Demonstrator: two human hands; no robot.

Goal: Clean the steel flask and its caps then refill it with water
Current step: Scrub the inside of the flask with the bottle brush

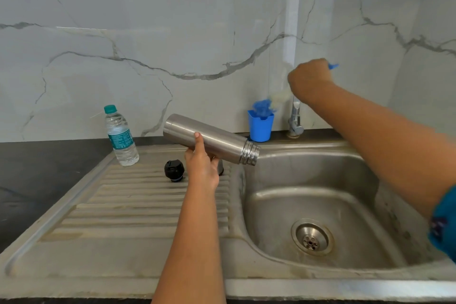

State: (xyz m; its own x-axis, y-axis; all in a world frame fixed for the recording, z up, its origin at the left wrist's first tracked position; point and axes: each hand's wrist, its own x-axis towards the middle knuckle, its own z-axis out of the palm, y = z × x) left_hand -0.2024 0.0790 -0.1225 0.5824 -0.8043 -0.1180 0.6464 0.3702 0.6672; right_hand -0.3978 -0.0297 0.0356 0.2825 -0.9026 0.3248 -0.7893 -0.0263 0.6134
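My left hand (202, 165) grips the steel flask (212, 139) round its body, tilted with the open threaded mouth pointing right and down over the sink's left rim. A black inner cap (174, 170) lies on the ribbed drainboard. Another steel cap (220, 167) sits behind my left hand, mostly hidden. My right hand (311, 79) is raised by the wall, gripping a bottle brush with a blue handle tip (333, 66). Its blurred blue-and-white bristle end (270, 103) hangs above a blue cup (260, 126).
The steel sink basin (355, 170) with its drain (312, 238) lies below right. A tap (295, 119) stands at the back behind my right forearm. A plastic water bottle (120, 136) stands at the drainboard's back left. Dark counter (37, 170) lies at left.
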